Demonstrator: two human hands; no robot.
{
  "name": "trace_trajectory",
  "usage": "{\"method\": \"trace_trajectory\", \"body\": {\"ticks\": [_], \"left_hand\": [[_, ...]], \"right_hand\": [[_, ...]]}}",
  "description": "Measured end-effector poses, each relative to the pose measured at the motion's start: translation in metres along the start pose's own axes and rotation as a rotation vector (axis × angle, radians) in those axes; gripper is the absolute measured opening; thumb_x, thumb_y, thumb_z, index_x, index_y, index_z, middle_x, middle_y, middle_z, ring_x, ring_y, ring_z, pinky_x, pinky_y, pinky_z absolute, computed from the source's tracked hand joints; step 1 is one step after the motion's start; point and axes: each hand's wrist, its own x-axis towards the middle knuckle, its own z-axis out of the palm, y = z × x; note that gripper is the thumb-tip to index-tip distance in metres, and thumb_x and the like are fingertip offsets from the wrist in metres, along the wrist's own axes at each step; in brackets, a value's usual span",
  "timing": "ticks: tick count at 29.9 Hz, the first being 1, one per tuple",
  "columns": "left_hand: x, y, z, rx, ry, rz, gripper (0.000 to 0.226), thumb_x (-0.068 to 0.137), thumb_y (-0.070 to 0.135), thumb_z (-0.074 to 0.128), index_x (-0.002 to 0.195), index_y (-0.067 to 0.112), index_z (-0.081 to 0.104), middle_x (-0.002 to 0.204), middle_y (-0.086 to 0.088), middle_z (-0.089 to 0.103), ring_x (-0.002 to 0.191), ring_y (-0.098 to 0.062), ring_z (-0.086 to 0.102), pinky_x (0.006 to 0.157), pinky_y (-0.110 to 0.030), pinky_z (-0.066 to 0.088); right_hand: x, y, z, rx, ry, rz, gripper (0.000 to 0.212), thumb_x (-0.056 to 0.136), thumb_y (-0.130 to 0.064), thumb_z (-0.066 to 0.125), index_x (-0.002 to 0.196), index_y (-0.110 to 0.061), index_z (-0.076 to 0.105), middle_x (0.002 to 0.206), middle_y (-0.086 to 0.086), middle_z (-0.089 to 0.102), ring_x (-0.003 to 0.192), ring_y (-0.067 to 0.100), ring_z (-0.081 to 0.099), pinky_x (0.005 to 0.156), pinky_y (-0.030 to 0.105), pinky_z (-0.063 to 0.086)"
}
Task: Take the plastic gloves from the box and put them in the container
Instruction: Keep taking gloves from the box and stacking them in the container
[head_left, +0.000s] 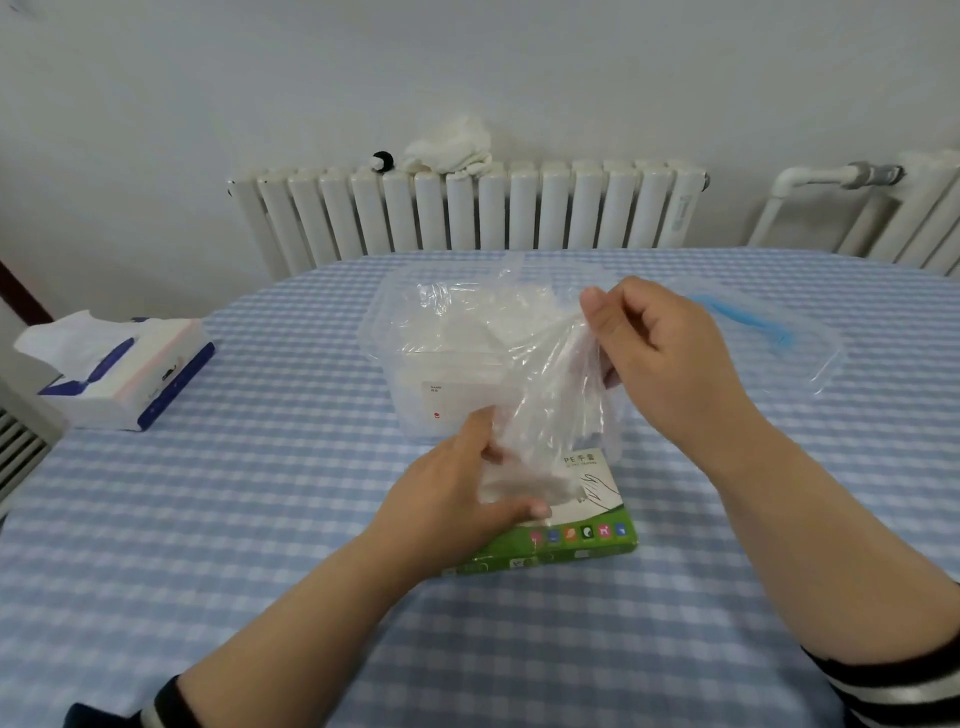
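Note:
A green and white glove box (576, 540) lies flat on the table in front of me. My left hand (457, 499) rests on its top, fingers curled round the lower end of a clear plastic glove (550, 395). My right hand (660, 338) pinches the glove's upper end between thumb and fingers, stretching it up from the box. Behind the glove stands a clear plastic container (415, 364), open, with several crumpled gloves inside.
The container's clear lid (779, 338) with a blue seal lies to the right of it. A tissue box (124, 374) sits at the left on the blue checked tablecloth (260, 519). A white radiator (467, 213) runs along the wall behind the table.

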Motion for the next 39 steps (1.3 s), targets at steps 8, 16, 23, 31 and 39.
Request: {"method": "trace_trajectory", "body": {"ticks": [8,16,23,31,39], "left_hand": [[0.001,0.013,-0.007,-0.082,0.671,0.444,0.075,0.075,0.049,0.074,0.135,0.021,0.037,0.136,-0.001,0.037,0.125,-0.020,0.044,0.101,-0.024,0.040],[0.017,0.054,-0.042,-0.499,0.518,0.145,0.016,0.093,0.014,0.064,0.086,0.028,0.068,0.082,0.016,0.070,0.082,0.002,0.065,0.074,-0.009,0.046],[0.065,0.049,-0.075,-0.441,0.486,-0.041,0.002,0.094,0.024,0.062,0.094,0.025,0.063,0.079,0.010,0.069,0.042,-0.008,0.052,0.044,-0.017,0.047],[0.127,0.026,-0.087,0.169,0.391,-0.137,0.018,0.098,0.012,0.048,0.113,0.007,0.039,0.077,-0.005,0.054,0.064,-0.021,0.054,0.058,-0.043,0.049],[0.141,0.008,-0.081,0.619,0.207,-0.160,0.018,0.095,0.006,0.041,0.111,0.011,0.047,0.099,-0.009,0.059,0.084,-0.026,0.053,0.061,-0.034,0.037]], "right_hand": [[0.002,-0.006,0.000,0.151,-0.056,0.207,0.046,0.096,-0.029,0.056,0.062,-0.001,0.047,0.052,0.005,0.063,0.042,0.016,0.061,0.045,0.020,0.047],[0.007,-0.002,-0.007,-0.045,-0.185,0.324,0.062,0.080,-0.067,0.049,0.060,-0.008,0.044,0.040,-0.005,0.044,0.036,0.005,0.040,0.047,0.012,0.039],[0.017,0.010,-0.019,-0.093,-0.045,0.329,0.035,0.083,-0.058,0.057,0.092,-0.025,0.055,0.061,-0.006,0.051,0.048,-0.002,0.048,0.053,0.017,0.037],[0.004,0.007,0.010,-0.225,0.129,-0.421,0.016,0.096,-0.026,0.051,0.098,-0.017,0.063,0.093,-0.008,0.061,0.088,0.008,0.055,0.082,0.018,0.042],[0.061,-0.005,0.043,-0.648,-0.793,0.136,0.053,0.100,-0.056,0.019,0.106,-0.023,0.061,0.113,0.000,0.060,0.106,0.022,0.053,0.087,0.034,0.039]]}}
